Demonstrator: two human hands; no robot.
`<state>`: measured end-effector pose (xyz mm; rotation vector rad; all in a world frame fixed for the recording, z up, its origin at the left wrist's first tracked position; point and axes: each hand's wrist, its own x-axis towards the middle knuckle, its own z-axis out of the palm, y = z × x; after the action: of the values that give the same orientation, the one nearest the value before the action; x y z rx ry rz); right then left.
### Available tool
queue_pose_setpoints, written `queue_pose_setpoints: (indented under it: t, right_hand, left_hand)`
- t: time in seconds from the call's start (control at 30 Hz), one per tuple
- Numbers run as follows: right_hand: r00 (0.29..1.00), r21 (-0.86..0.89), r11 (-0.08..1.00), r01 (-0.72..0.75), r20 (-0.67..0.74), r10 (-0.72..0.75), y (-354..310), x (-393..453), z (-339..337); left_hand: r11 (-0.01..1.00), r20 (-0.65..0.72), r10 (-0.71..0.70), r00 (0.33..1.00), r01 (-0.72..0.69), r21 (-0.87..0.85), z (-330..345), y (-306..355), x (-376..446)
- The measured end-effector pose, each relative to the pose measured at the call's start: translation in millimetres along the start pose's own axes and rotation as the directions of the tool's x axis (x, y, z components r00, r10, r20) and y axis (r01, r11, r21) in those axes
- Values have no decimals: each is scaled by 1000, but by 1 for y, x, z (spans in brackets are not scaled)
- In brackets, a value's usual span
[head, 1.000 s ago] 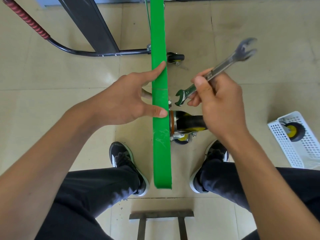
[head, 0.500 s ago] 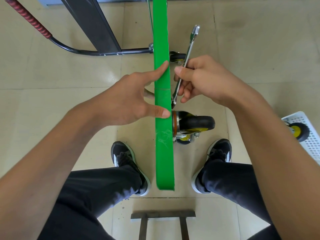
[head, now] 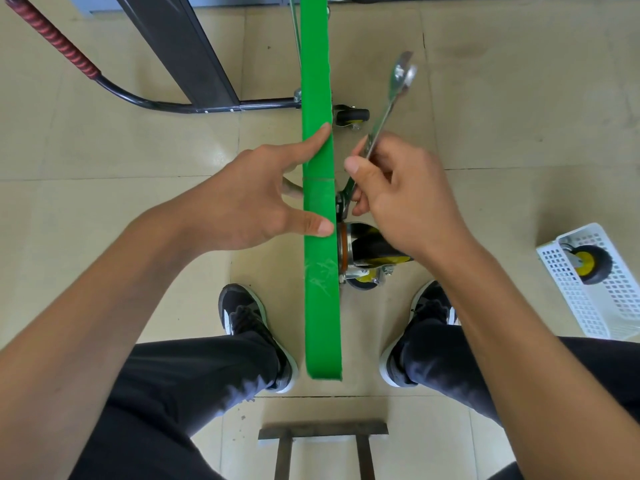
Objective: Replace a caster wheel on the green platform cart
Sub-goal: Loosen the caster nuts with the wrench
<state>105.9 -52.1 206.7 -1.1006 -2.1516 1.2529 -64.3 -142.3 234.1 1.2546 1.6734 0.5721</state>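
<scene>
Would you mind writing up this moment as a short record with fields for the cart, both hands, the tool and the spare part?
cart: green platform cart standing on edge
left hand: left hand steadies the deck edge, fingers spread
right hand: right hand grips the wrench
tool position: lower wrench end beside the deck, above the caster wheel
spare part: spare wheel in the white basket

Your beige tiled floor (head: pixel 121 140) carries the load. The green platform cart (head: pixel 320 202) stands on edge on it, between your two black sneakers (head: pixel 249 323). To your right lies a white perforated plastic basket (head: pixel 571 299) holding a black-and-yellow spare caster wheel (head: pixel 590 264). A dark metal frame (head: pixel 322 441) rests nearest you.
</scene>
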Motion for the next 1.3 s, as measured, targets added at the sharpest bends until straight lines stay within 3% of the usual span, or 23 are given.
queue_pose_setpoints:
  t: [0.23,0.5,0.63,0.7,0.83,1.0,1.3]
  right_hand:
    - [958,-35,978,204,-200,-207,14,-47,15]
    - [946,-44,979,198,-253,-202,22,-54,16]
    - [962,37,990,133,-246,-120,13,-42,3]
    - [978,103,993,57,-204,-35,5,-29,-7]
    - [991,127,983,-133,12,133,-5,5,-27]
    - [926,103,955,-279,294,239,-13,35,-34]
    - [847,90,931,-353,453,278,-8,55,-20]
  left_hand:
    - [1000,-2,-14,1000,14,12,0,-2,-1]
    - [1000,-1,-8,1000,8,-8,-1,-3,0]
    - [1000,5,-5,1000,5,0,0,-2,0]
    - [1000,7,-5,1000,5,-5,0,-2,1]
    - [1000,14,0,1000,0,-14,0,-4,1]
    - [1000,6,-3,1000,3,-3,0,-1,1]
    - [1000,-6,-1,1000,1,-23,1,-1,1]
